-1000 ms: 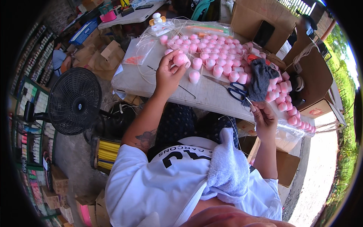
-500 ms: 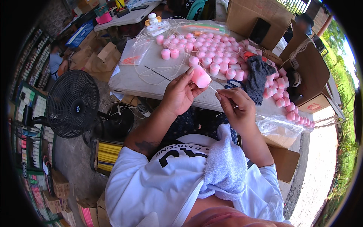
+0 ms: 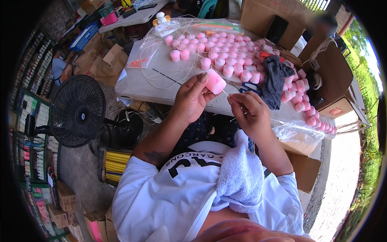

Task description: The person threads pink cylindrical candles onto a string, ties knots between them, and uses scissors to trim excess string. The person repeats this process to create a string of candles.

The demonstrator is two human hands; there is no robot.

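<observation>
A pink votive candle (image 3: 216, 82) is held tilted between the thumb and fingers of my left hand (image 3: 192, 94), over the near edge of the table. From its lower end runs a pale wick (image 3: 225, 92). My right hand (image 3: 252, 111) pinches that wick between thumb and fingertips, just right of the candle. Rows of similar pink candles (image 3: 229, 52) stand on the white table (image 3: 135, 86) beyond my hands. Blue-handled scissors (image 3: 250, 87) and a dark grey cloth (image 3: 276, 78) lie close by on the right.
Loose white cord (image 3: 155, 86) trails over the table's left part, near a plastic bag (image 3: 143, 56). Open cardboard boxes (image 3: 334, 76) rise at the right, beside more candles. A black fan (image 3: 76, 111) stands to my left. Other people (image 3: 59, 66) sit farther back.
My right fingers have shifted slightly left along the wick, closer to the candle. The candle has turned and moved slightly right; my left hand keeps its hold.
</observation>
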